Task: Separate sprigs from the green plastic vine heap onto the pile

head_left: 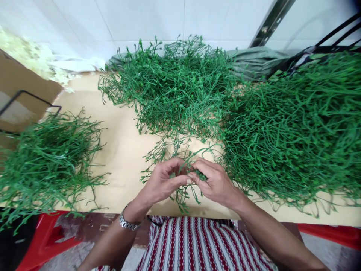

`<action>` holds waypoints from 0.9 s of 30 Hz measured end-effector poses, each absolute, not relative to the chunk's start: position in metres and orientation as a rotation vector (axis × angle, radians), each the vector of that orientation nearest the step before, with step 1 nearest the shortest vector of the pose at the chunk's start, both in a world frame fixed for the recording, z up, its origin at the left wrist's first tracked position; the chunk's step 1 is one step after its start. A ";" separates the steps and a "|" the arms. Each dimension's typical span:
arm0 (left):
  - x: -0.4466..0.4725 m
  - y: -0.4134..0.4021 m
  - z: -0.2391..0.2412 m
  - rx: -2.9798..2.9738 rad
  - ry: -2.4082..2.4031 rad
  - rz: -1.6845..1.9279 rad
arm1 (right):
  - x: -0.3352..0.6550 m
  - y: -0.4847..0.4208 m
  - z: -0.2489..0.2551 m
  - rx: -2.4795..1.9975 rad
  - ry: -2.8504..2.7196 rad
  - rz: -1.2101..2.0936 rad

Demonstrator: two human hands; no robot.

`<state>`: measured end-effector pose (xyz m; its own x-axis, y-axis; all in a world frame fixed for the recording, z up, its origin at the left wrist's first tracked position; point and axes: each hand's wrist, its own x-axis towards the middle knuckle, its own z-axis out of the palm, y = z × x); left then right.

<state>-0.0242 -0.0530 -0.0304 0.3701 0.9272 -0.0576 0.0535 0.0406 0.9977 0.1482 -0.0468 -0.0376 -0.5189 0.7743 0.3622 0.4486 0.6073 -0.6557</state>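
Observation:
My left hand [165, 181] and my right hand [214, 181] meet at the near edge of a tan board [124, 150], fingertips touching. Both pinch the same green plastic sprig [180, 158], whose thin branches fan out above and hang below my fingers. My left wrist wears a metal watch [128, 223]. A large heap of green sprigs [296, 131] lies just right of my right hand. Another heap [172, 86] sits straight ahead, and a third pile [47, 162] lies to the left.
A cardboard box [22, 90] with a black wire frame stands at the far left, with white plastic flowers [31, 56] behind it. Red plastic stools [50, 237] carry the board. A white tiled wall is at the back. My striped cloth [191, 244] covers my lap.

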 end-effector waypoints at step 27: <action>-0.025 -0.065 -0.017 2.718 1.138 0.722 | 0.155 -0.030 -0.025 -0.846 -2.471 1.017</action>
<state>-0.0253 -0.0648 -0.0175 0.6064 0.6958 0.3849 0.6444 -0.7136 0.2748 0.1551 -0.0300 -0.0246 -0.7659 0.6380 0.0800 0.3967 0.5668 -0.7221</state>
